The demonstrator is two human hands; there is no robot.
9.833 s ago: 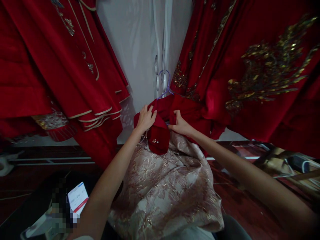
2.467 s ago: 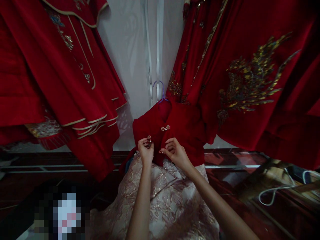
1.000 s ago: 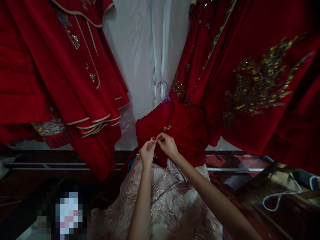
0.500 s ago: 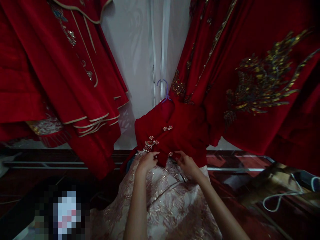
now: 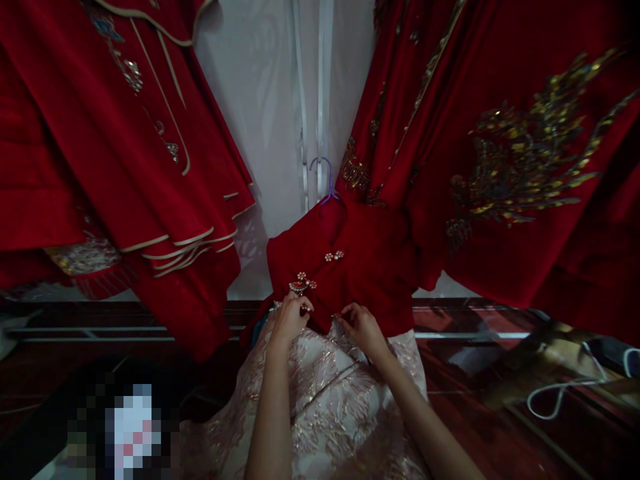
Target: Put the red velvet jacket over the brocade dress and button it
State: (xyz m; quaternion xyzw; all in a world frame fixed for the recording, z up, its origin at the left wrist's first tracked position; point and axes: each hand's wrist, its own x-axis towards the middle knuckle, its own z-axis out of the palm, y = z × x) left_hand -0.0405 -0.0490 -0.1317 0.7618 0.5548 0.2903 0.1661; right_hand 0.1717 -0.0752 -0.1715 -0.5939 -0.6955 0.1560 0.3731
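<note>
A short red jacket lies on a purple hanger, over a pale skirt with a shiny pinkish leaf pattern. Beaded flower clasps sit at its upper front, and a jewelled ornament is fixed to the left. My left hand has its thumb and forefinger pinched on the jacket's front just below that ornament, covering its hanging part. With curled fingers, my right hand pinches the lower front edge beside a small beaded clasp. The fingertips hide what exactly they grip.
Red gold-trimmed garments hang on the left. More red cloth with gold sequin embroidery hangs on the right. Behind stand white cabinet doors. At the lower right, a white cord loops beside a wooden stool-like object.
My right hand has moved slightly left and its fingers have closed at the lower clasp. My left hand has risen a little, now covering the ornament's hanging part.
</note>
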